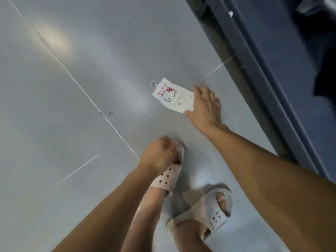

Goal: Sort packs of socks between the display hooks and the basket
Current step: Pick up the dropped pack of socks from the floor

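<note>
A white pack of socks with a cartoon cat print and a small plastic hook lies flat on the grey tiled floor. My right hand reaches down to its near end. The fingers are spread over that end, with the thumb at the lower corner and the forefinger at the upper edge. My left hand is curled into a loose fist above the toe of my left slipper. Blur hides whether it holds anything. No display hooks or basket are in view.
My feet stand in pale perforated slippers, the left slipper under my left hand and the right slipper below. The dark grey base of a display fixture runs diagonally along the right side. Grey floor tiles spread to the left.
</note>
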